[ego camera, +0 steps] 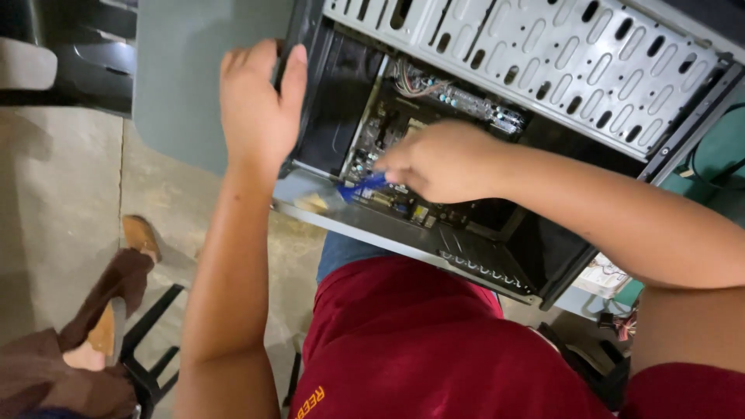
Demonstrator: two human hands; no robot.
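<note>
So the left hand (256,105) was clamped on the near-left edge of the open computer case (543,70) to steady it, while the right hand (442,159) was down inside, fingers pinched on a blue brush (365,186) against the motherboard (403,124). I'd say light strokes toward the open side worked best there, keeping clear of the wire bundle (419,77) further in.

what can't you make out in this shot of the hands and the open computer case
- Head view: right hand covers what its fingertips touch beside the blue part.
- Left hand grips the computer case edge; its fingertips are hidden behind it.
- Motherboard parts are too small and dark.
- The case top is cut off by the frame.
</note>
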